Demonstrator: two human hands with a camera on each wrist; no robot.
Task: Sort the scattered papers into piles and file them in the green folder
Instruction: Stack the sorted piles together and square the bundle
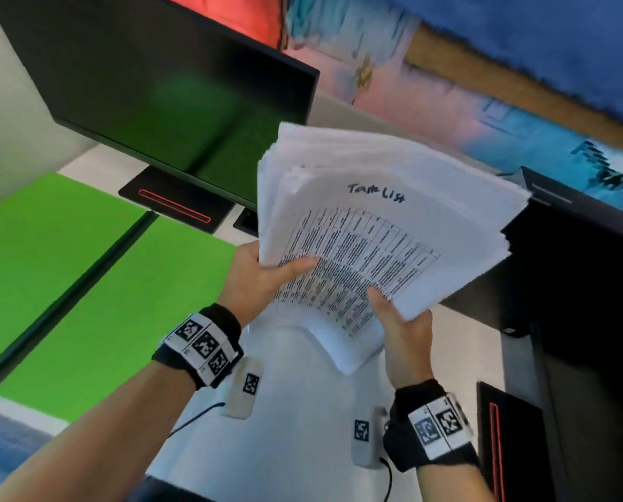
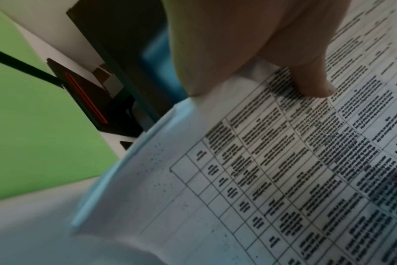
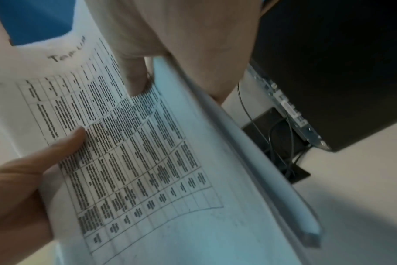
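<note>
1. Head view: left hand and right hand both grip the paper stack, lifted off the desk. The open green folder lies to the left, nearer the left hand, spine running near-left to far-right.
2. Left wrist: thumb presses the top sheet; folder at left.
3. Right wrist: thumb clamps the stack edge; no folder visible.

Handwritten heading on top sheet of paper stack

"Task List" in black marker above a printed table, legible from the head view; only "Ta…" clear from the right wrist view, the rest blurred. Table print too small and blurred to read in any view. Square coded markers on both wrist bands, no readable characters.
</note>
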